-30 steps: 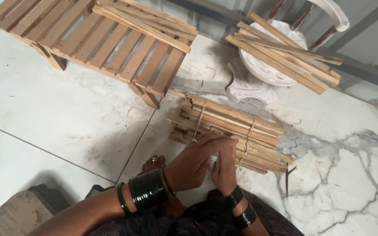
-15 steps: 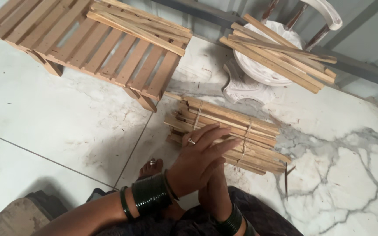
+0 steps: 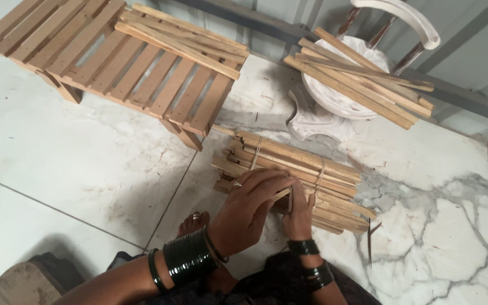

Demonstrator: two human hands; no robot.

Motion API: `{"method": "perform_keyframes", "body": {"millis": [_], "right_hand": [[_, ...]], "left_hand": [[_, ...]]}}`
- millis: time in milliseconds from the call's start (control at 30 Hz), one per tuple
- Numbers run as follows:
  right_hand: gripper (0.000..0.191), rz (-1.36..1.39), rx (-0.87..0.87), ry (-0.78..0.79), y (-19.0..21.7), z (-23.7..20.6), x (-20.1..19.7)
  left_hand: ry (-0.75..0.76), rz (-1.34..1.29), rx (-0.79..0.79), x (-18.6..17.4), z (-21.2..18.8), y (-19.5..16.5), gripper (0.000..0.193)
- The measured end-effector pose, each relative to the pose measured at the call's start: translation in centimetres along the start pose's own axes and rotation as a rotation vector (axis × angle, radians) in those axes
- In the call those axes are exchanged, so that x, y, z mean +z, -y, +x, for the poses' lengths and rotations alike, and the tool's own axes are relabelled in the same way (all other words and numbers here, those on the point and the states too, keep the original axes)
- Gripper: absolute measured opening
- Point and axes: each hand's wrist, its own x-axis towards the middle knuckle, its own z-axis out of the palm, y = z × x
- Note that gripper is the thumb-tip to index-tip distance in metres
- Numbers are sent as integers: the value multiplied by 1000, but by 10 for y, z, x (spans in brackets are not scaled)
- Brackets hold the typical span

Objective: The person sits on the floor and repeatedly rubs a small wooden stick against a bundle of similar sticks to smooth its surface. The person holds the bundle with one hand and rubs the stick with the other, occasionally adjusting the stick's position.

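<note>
Left hand [image 3: 252,212] lies spread over the near edge of the tied bundle of wooden slats [image 3: 300,169] on the marble floor [image 3: 86,164], centre frame. Right hand [image 3: 297,212] pinches one slat — fingertips partly hidden. Forearms cut off at bottom edge.

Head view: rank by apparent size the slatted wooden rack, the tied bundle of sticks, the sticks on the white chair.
1. Slatted wooden rack, clearly the largest.
2. Tied bundle of sticks on the floor, under both hands: left hand, right hand.
3. Sticks on the white chair. Close to the bundle in size and farther from the camera, so this order is unsure.
</note>
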Motion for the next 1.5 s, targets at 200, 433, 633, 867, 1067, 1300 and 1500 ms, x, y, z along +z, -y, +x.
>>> {"method": "perform_keyframes", "body": {"millis": [200, 433, 633, 867, 1067, 1300, 1500], "right_hand": [[66, -28, 14, 3, 0, -1, -3], [69, -112, -47, 34, -3, 6, -10], [68, -153, -54, 23, -8, 10, -8], [86, 56, -89, -7, 0, 14, -18], [84, 44, -78, 9, 7, 14, -25], [63, 28, -117, -10, -1, 13, -18], [68, 13, -96, -7, -1, 14, -18]], "left_hand": [[156, -112, 42, -4, -2, -7, 79], [196, -214, 84, -4, -1, -3, 81], [208, -236, 46, -2, -4, -1, 79], [325, -190, 61, 1, -10, 2, 75], [333, -228, 44, -2, -13, 4, 75], [173, -309, -44, -6, -13, 6, 76], [112, -353, -83, -6, -13, 13, 70]]}}
